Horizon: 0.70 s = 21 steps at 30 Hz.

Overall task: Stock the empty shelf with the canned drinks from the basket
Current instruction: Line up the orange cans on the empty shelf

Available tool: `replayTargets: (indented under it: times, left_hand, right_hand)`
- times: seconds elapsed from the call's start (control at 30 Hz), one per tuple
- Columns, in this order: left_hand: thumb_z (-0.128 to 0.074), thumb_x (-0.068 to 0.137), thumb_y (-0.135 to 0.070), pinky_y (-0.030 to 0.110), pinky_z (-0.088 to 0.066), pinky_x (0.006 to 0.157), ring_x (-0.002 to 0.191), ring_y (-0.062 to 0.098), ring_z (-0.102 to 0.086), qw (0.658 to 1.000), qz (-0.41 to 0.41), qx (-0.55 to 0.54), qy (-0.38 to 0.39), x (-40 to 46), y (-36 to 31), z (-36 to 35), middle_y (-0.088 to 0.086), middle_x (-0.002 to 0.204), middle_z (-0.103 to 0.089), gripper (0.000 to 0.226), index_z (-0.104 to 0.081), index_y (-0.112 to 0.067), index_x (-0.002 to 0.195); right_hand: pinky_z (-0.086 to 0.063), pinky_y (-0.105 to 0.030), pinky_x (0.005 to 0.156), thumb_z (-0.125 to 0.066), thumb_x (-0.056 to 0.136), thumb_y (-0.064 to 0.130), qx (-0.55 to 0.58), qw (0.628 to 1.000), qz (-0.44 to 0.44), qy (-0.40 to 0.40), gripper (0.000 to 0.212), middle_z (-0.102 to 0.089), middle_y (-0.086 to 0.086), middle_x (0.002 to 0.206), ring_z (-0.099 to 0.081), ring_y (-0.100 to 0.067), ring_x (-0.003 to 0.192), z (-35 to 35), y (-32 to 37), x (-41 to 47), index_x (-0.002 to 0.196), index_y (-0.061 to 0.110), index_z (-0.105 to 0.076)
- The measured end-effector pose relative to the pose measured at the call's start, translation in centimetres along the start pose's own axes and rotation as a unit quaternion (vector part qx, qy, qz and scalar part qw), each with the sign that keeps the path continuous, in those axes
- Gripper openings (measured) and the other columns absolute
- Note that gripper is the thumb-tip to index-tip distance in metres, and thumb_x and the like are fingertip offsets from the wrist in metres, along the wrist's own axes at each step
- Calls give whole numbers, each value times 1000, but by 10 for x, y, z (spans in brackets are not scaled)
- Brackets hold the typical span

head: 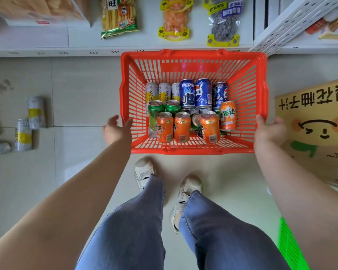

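Left hand: the left hand (116, 129) is at the basket's left rim near its near corner, fingers loosely spread and only slightly bent; the thumb seems to touch the rim, but a grip is not clear.
Right hand: the right hand (269, 131) is on the right rim near the near corner, thumb hooked over the edge; the fingers go down the outside wall, out of sight.
Basket: the red basket (193, 55) sits on the floor just before the shelf (125, 43), long axis running left to right, open top toward the camera.
Cans in basket: orange cans (182, 126) stand in the near row, green cans (155, 112) behind them at the left, blue cans (203, 92) and pale tea cans (151, 93) at the far side, all roughly upright with tops toward the camera.
Hidden: a few cans between the orange ones are mostly covered, their labels unreadable.
Loose cans: silver-yellow cans (36, 112) are on the floor well left of the basket; those at the frame's left edge are cut off.
Right side: a cardboard box (316, 117) lies just beside the right hand; a green basket (289, 246) is cut off by the arm.
Shelf goods: snack bags (118, 16) lie on the shelf beyond the basket.
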State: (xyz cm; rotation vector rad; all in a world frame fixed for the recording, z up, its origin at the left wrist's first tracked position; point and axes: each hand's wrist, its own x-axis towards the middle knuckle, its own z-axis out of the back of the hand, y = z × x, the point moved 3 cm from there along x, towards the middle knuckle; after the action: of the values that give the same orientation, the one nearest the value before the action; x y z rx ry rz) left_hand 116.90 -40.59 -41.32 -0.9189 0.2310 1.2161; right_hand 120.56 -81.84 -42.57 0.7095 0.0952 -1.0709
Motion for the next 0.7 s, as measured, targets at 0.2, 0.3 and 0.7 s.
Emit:
replayTargets:
  times: [0.2,0.3,0.7]
  left_hand:
    - [-76,75,-22,32,-33,101,118,31,-46,928,-360,95,-5,-26,-32,-16,17,127,-47,64,-49,-6,131]
    - [-74,79,-35,35,-38,104,121,26,-46,940,-312,99,97,-31,-33,-37,11,132,-45,69,-44,-13,136]
    - [-77,77,-28,35,-49,88,111,23,-56,959,-76,135,238,10,12,-88,4,128,-57,65,-45,-15,133]
  right_hand:
    - [-47,-32,98,-71,81,33,64,962,249,89,49,-61,-6,119,-58,-20,110,-35,57,-80,123,10,-57]
    - [-45,-26,96,-73,81,33,44,945,238,217,52,-61,-2,122,-56,-14,110,-70,60,-116,126,13,-56]
    - [-42,-42,104,-74,79,41,-102,935,64,335,71,-54,-9,136,-52,-27,124,-151,11,-118,136,9,-46]
